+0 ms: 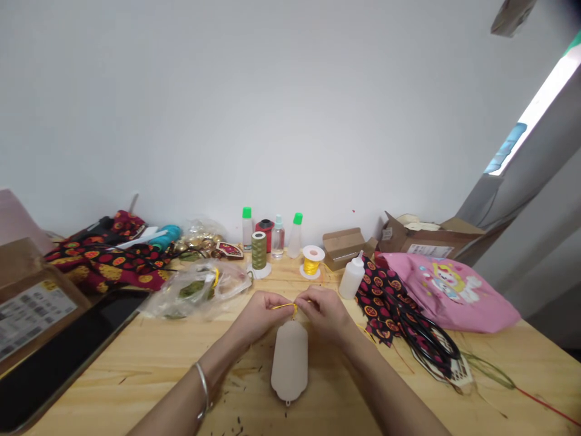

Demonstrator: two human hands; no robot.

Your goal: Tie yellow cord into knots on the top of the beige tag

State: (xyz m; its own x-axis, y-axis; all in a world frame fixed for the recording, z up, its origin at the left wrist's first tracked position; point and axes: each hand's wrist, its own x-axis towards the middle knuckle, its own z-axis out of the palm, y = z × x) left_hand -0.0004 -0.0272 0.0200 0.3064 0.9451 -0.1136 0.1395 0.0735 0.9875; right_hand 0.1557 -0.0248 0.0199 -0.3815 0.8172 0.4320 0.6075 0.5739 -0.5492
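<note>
A pale beige, tag-shaped board with a scalloped lower edge lies on the wooden table between my forearms. A small loop sticks out at its near end. At its far end a yellow cord is attached, bunched in what looks like a loop or knot. My left hand pinches one part of this cord between thumb and fingertips. Close beside it, my right hand has its fingers pressed together on the cord from the other side. The fingertips of both hands nearly meet just above the board.
A spool of yellow cord, a green thread spool and a white squeeze bottle stand beyond my hands. Scissors and a pink bag lie right. Plastic bags, patterned cloth and a black tray-like slab are left.
</note>
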